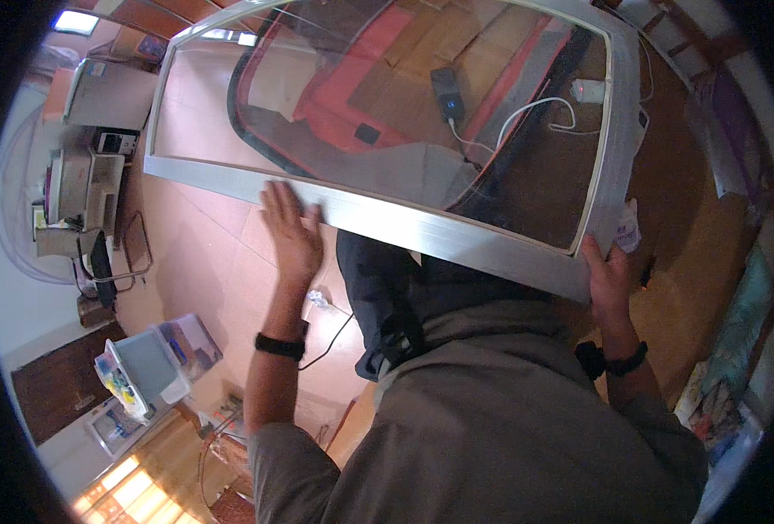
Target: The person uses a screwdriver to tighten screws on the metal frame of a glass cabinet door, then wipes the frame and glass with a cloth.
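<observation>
A large metal-framed glass panel [387,223], its frame silvery, is held up in front of me, tilted. My right hand [610,275] grips the frame's lower right corner, thumb on the near face. Spread against the lower rail, towards its left end, my left hand [292,229] touches the metal with slightly blurred fingers. Through the glass show a red and grey fabric item [387,154] with a dark rim, and a black power bank [448,95] with a lit display and a white cable [538,103]. A crumpled white and purple packet [628,229] lies just beyond my right hand.
Pale tiled floor lies to the left, with a crumpled wrapper [318,299] and a black cord [328,344]. Further left stand a metal-framed chair [139,255], a light cabinet [108,92] and a plastic bin [144,370]. A rolled teal cloth [737,321] lies along the right side.
</observation>
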`<control>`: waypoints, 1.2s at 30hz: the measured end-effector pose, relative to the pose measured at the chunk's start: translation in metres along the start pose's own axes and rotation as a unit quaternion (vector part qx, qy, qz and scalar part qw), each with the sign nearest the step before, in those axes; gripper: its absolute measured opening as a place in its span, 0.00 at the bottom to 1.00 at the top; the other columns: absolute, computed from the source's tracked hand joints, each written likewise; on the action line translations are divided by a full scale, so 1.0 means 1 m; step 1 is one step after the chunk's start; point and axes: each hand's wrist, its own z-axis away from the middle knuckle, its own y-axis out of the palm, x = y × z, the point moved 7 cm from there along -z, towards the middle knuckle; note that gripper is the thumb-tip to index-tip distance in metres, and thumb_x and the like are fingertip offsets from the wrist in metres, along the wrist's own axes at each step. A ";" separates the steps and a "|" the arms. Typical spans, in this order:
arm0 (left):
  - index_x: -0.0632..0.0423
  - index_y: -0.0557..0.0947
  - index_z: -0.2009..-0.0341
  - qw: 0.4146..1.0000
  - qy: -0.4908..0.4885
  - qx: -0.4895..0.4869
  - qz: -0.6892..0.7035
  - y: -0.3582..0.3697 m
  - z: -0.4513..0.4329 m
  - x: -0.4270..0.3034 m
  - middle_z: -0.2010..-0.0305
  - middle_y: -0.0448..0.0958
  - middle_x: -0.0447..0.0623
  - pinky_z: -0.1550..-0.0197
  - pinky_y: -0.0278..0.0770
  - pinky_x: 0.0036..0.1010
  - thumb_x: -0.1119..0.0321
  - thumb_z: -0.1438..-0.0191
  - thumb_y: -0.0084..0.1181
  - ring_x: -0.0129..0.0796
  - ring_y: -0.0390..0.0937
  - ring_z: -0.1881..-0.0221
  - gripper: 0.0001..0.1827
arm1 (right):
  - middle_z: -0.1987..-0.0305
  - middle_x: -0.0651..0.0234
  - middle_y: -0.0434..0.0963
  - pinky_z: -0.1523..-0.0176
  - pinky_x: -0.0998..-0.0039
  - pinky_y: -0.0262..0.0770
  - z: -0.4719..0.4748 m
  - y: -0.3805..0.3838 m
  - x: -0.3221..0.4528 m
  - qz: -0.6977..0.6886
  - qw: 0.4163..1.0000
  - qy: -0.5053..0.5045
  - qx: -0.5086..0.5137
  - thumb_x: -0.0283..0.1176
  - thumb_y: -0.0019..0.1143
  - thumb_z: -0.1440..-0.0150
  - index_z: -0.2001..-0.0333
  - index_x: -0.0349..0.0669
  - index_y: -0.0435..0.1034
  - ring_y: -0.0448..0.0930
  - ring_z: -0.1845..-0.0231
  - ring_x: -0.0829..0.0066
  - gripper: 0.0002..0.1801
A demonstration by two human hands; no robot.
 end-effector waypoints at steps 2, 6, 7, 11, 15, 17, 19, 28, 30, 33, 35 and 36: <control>0.64 0.49 0.30 0.998 0.060 0.024 0.021 -0.009 0.019 -0.064 0.26 0.42 0.70 0.29 0.40 0.57 0.57 0.40 0.54 0.65 0.39 0.26 0.43 | 0.44 0.58 0.74 0.40 0.65 0.66 0.001 0.005 0.005 -0.023 1.000 -0.002 0.015 0.40 0.55 0.37 0.40 0.30 0.63 0.73 0.45 0.65 0.29; 0.62 0.45 0.29 0.968 0.179 0.133 0.119 -0.011 0.062 -0.153 0.25 0.40 0.67 0.28 0.36 0.58 0.52 0.43 0.56 0.61 0.38 0.25 0.49 | 0.47 0.60 0.75 0.42 0.65 0.67 0.001 0.012 0.015 -0.062 0.997 -0.010 0.039 0.40 0.55 0.38 0.44 0.31 0.66 0.74 0.47 0.66 0.26; 0.62 0.46 0.29 0.955 0.212 0.180 0.105 -0.006 0.072 -0.175 0.25 0.41 0.66 0.27 0.37 0.56 0.50 0.45 0.57 0.61 0.39 0.25 0.50 | 0.47 0.60 0.75 0.42 0.65 0.67 -0.001 0.013 0.012 -0.064 0.997 -0.010 0.041 0.40 0.55 0.38 0.44 0.31 0.66 0.74 0.47 0.66 0.26; 0.61 0.58 0.32 0.864 0.414 0.211 0.195 -0.003 0.103 -0.247 0.27 0.51 0.61 0.26 0.44 0.48 0.59 0.44 0.52 0.53 0.49 0.26 0.38 | 0.50 0.60 0.77 0.45 0.65 0.69 0.000 0.019 0.017 -0.049 0.998 0.016 0.039 0.41 0.56 0.38 0.47 0.31 0.68 0.75 0.50 0.66 0.25; 0.57 0.66 0.35 0.863 0.433 0.186 0.182 0.004 0.096 -0.247 0.29 0.58 0.57 0.26 0.48 0.44 0.65 0.44 0.47 0.45 0.55 0.27 0.31 | 0.53 0.59 0.78 0.47 0.65 0.71 -0.007 0.013 0.006 -0.013 0.997 0.030 0.065 0.44 0.57 0.39 0.51 0.30 0.71 0.77 0.53 0.66 0.25; 0.56 0.65 0.34 0.897 0.388 0.156 0.144 0.005 0.083 -0.205 0.30 0.61 0.56 0.27 0.50 0.46 0.64 0.39 0.47 0.45 0.56 0.28 0.29 | 0.54 0.59 0.78 0.48 0.65 0.71 -0.008 0.014 -0.001 -0.022 0.997 0.040 0.066 0.44 0.56 0.39 0.52 0.30 0.71 0.77 0.54 0.67 0.25; 0.57 0.63 0.33 0.926 0.354 0.119 0.048 0.008 0.079 -0.148 0.30 0.61 0.58 0.28 0.48 0.50 0.56 0.38 0.49 0.48 0.55 0.27 0.32 | 0.55 0.59 0.79 0.49 0.66 0.71 -0.006 0.016 0.002 -0.033 0.996 0.048 0.067 0.44 0.56 0.39 0.53 0.30 0.72 0.77 0.55 0.68 0.25; 0.61 0.57 0.31 0.941 0.300 0.112 0.104 -0.001 0.072 -0.173 0.28 0.54 0.64 0.28 0.45 0.54 0.62 0.38 0.48 0.58 0.50 0.27 0.33 | 0.57 0.61 0.81 0.49 0.68 0.73 -0.006 0.022 0.015 -0.020 0.992 0.033 0.119 0.45 0.54 0.37 0.52 0.31 0.74 0.79 0.57 0.72 0.25; 0.55 0.60 0.31 0.896 0.391 0.178 0.111 0.006 0.087 -0.231 0.26 0.53 0.57 0.27 0.42 0.55 0.68 0.42 0.47 0.55 0.49 0.26 0.33 | 0.57 0.62 0.81 0.49 0.68 0.73 -0.005 0.025 0.022 -0.010 0.989 0.022 0.148 0.44 0.53 0.37 0.52 0.32 0.75 0.79 0.56 0.72 0.23; 0.50 0.63 0.32 0.835 0.481 0.229 0.137 0.008 0.092 -0.281 0.27 0.55 0.54 0.27 0.42 0.58 0.63 0.40 0.46 0.51 0.49 0.26 0.31 | 0.51 0.59 0.78 0.43 0.65 0.72 -0.007 0.024 0.021 -0.024 0.980 0.085 0.180 0.42 0.52 0.36 0.47 0.34 0.70 0.78 0.50 0.69 0.23; 0.48 0.65 0.33 0.831 0.513 0.168 0.133 -0.003 0.091 -0.290 0.27 0.56 0.53 0.28 0.43 0.58 0.61 0.40 0.49 0.49 0.50 0.26 0.30 | 0.51 0.60 0.79 0.43 0.65 0.72 -0.005 0.026 0.020 -0.026 0.980 0.062 0.186 0.42 0.52 0.36 0.47 0.34 0.71 0.78 0.50 0.70 0.23; 0.47 0.68 0.35 0.864 0.464 0.177 0.082 -0.001 0.080 -0.281 0.27 0.56 0.55 0.28 0.45 0.58 0.59 0.44 0.55 0.52 0.51 0.26 0.31 | 0.52 0.60 0.79 0.43 0.66 0.72 -0.004 0.028 0.018 -0.029 0.978 0.042 0.202 0.41 0.52 0.35 0.47 0.34 0.71 0.78 0.51 0.71 0.22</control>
